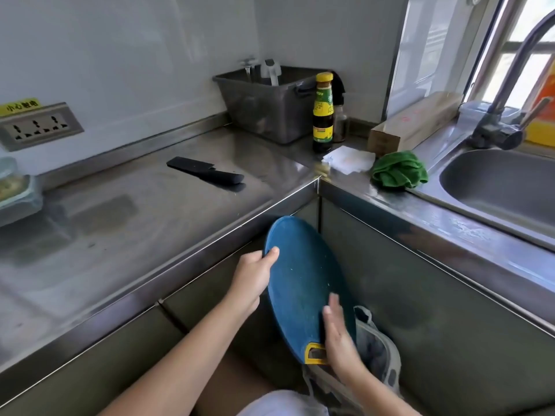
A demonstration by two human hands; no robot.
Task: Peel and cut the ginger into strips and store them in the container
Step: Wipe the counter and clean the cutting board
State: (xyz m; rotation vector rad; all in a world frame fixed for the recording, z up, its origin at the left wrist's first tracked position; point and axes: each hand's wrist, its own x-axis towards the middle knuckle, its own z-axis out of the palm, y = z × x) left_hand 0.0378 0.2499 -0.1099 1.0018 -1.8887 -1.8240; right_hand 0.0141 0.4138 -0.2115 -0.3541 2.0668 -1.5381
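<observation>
Ginger: none in plain sight on the board or the counter; something pale sits in the container, too blurred to call it strips
Container: clear container (16,190) at the far left edge of the frame, on the steel counter (120,235), well apart from the hands
Board: blue oval cutting board (303,283) at lower centre, off the counter, tipped steeply with its yellow handle (313,354) lowest, right above an open bag (378,349) on the floor; looks like a tilt meant to shed scraps downward
Left hand: the left hand (253,276) grips the board's upper left rim, thumb on the face, steadying the angle
Right hand: the right hand (338,334) lies flat on the board's face near the handle, fingers straight, holding nothing; placed as if to wipe bits down into the bag
Knife: dark knife (205,174) lying flat on the counter at upper centre, nobody touching it, out of the way
Stage: my read is clean-up, cutting apparently finished
Beyond: sauce bottle (323,112) and green cloth (399,169) toward the sink (504,187), right side
</observation>
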